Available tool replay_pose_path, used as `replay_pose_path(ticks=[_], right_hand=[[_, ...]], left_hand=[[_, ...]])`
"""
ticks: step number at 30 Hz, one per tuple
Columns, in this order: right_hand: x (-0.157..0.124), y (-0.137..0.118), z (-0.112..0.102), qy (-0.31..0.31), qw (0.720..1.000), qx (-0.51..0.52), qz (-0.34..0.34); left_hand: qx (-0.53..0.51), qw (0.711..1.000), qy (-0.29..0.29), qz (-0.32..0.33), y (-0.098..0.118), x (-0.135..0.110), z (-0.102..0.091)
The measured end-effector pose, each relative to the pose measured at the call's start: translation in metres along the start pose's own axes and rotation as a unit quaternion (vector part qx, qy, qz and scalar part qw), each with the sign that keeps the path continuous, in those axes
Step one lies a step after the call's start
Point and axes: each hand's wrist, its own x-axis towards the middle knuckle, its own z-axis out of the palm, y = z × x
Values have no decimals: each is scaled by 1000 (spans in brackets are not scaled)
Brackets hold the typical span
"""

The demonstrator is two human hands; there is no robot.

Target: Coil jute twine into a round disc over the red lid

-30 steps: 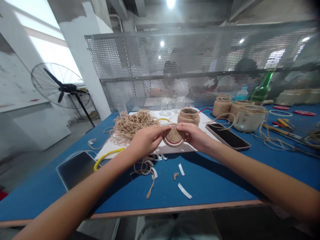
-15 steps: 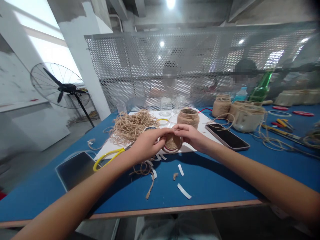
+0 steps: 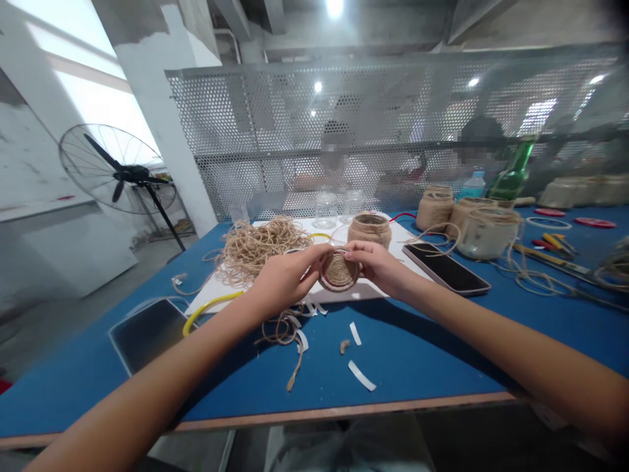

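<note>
A round jar lid point(image 3: 340, 270) covered in coiled jute twine is held up above the table, its flat face turned toward me and a thin reddish line inside its rim. My left hand point(image 3: 285, 274) grips the left edge between thumb and fingers. On the opposite side, my right hand point(image 3: 376, 264) pinches the upper right edge. Just behind the lid stands a twine-wrapped jar point(image 3: 369, 229). A heap of loose twine point(image 3: 265, 246) lies beyond my left hand, and yellow-handled scissors point(image 3: 211, 304) are partly hidden by my left forearm.
Bare glass jars point(image 3: 326, 208) stand behind. To the right are a phone point(image 3: 446, 269), wrapped jars point(image 3: 435, 208), a green bottle point(image 3: 514, 172) and pliers point(image 3: 560, 244). Paper strips point(image 3: 362, 376) lie near the front edge. A dark tablet-like panel point(image 3: 152, 334) is at left.
The lid has risen slightly and its face is more visible. My right fingers have shifted from across its top to its right edge, and my left fingers have drawn back to the left edge.
</note>
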Motion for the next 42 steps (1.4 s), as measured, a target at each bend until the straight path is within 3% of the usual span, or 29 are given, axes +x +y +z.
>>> replay_pose_path(ticks=[18,30,42], right_hand=[[-3,0,5,35,999,6,8],[-5,-3,9,35,999,20,-1],[-5,-4,9,35,999,19,-8]], left_hand=[[157,983,57,71,-8,-3,8],[171,977,101,78,-8,-4,9],[223,968,87,72,-6,-5,12]])
